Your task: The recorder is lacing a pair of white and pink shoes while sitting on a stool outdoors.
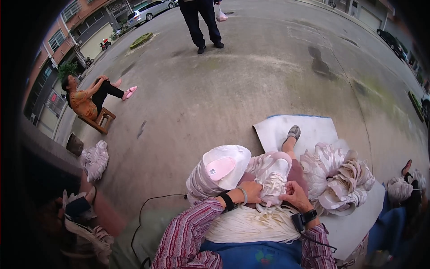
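In front of me a white shoe upper (276, 174) with white lacing down its front lies over my lap. My left hand (251, 192) is closed at its left edge, fingertips by the laces. On the opposite edge, the thumb and fingers of my right hand (296, 196) pinch the upper; whether a lace end is also between them I cannot make out. Beneath both wrists spreads a thick bundle of cream laces (253, 225) over a blue apron (251, 254). Left of the shoe stands a stack of nested white and pinkish uppers (200, 181), with a pink insole (221, 168) showing on top.
Right of me, piled uppers (342, 181) lie on a white sheet (298, 120). More uppers (95, 161) sit at far left near a bucket (75, 144). One person (85, 101) sits on a wooden chair (104, 120); another (200, 20) stands ahead. A black cable (142, 210) runs at my left.
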Motion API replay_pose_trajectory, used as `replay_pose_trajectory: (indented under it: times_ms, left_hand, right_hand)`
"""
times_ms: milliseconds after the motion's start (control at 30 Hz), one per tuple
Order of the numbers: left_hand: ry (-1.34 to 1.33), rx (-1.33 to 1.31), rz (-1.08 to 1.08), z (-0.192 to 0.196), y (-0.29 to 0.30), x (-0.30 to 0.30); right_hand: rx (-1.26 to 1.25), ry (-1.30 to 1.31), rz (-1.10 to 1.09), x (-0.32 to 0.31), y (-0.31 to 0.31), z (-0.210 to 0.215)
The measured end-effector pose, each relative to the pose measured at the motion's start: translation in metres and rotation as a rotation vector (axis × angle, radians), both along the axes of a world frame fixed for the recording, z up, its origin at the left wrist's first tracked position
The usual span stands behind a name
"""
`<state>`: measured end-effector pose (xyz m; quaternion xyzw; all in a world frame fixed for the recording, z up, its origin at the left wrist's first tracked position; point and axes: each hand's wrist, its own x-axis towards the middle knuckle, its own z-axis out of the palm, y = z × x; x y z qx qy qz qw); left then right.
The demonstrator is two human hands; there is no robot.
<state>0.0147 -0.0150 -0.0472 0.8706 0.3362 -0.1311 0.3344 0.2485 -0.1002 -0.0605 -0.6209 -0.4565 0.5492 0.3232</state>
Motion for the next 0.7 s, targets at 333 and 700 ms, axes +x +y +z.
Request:
replay_pose_trajectory:
  times_ms: [333,700]
  left_hand:
    - [0.026,0.107,0.034,0.009,0.012,0.000]
    - [-0.212,0.851,0.721,0.015,0.086,-0.130]
  right_hand:
    - [0.038,-0.015,0.017,0.000,0.015,0.003]
    - [0.088,-0.024,-0.135,-0.014,0.014,0.000]
